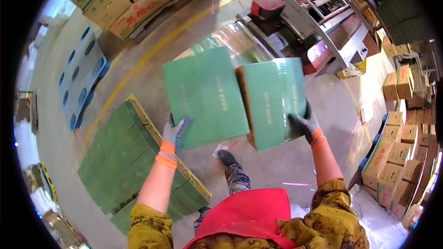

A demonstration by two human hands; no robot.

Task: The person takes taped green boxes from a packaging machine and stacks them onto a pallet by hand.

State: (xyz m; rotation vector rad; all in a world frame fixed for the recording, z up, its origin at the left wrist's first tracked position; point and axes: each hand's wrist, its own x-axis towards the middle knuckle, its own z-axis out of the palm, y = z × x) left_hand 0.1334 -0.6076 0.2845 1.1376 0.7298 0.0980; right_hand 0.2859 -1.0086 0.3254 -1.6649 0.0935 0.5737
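Observation:
Two green cardboard boxes are held side by side in front of me, off the floor. My left hand [176, 130], in a grey glove with an orange cuff, grips the lower left edge of the left green box [205, 97]. On the other side, my right hand [305, 124], gloved the same way, clasps the right edge of the right green box [274, 106]. A narrow dark gap shows between the boxes, and the right one is tilted slightly differently. Fingers beneath or behind the boxes are hidden.
A stack of green boxes [134, 157] stands at lower left. Beyond the held boxes is a machine with rollers [256, 34]. A blue pallet [85, 76] lies left. Brown cartons [143, 9] are stacked at the back, and more cartons [397, 157] stand at right.

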